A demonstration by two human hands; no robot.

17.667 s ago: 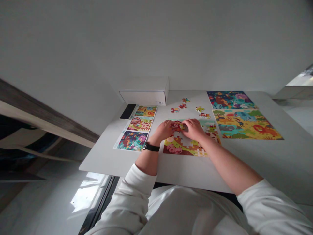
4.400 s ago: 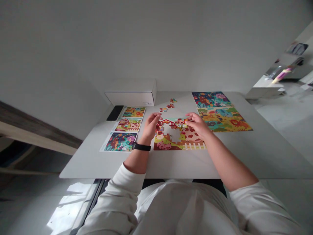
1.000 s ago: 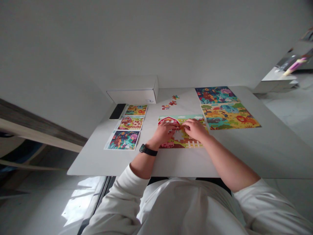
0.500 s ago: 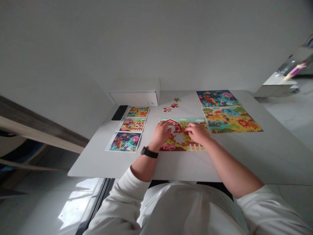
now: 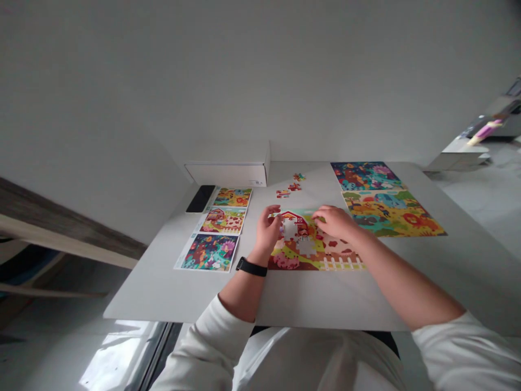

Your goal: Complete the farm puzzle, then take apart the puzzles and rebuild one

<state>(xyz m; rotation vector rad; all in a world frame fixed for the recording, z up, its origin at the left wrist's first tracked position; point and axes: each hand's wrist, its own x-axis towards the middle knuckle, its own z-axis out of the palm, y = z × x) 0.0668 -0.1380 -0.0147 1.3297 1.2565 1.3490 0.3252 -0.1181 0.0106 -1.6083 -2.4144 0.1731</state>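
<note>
A farm jigsaw puzzle [image 5: 334, 245] lies between my hands, showing a red barn, a spotted cow and a white fence. White gaps show at the barn's front and near the middle. My left hand [image 5: 267, 232], with a black watch on its wrist, is over the puzzle's left edge; its thumb and forefinger are apart and hold nothing I can see. Over the upper right part, my right hand [image 5: 336, 221] has its fingers curled toward the thumb. What they pinch, if anything, is too small to make out. Loose puzzle pieces [image 5: 294, 187] lie beyond the puzzle.
Three picture cards [image 5: 223, 220] lie in a column at left, beside a black phone [image 5: 201, 199]. Behind them stands a white box [image 5: 228, 175] by the wall. At right are a dark-blue picture puzzle [image 5: 366, 176] and a yellow animal puzzle [image 5: 393, 213].
My right hand has drawn back toward the puzzle's top edge, uncovering more of the middle. My left hand has lifted off the barn to the left edge. The view has tilted up slightly.
</note>
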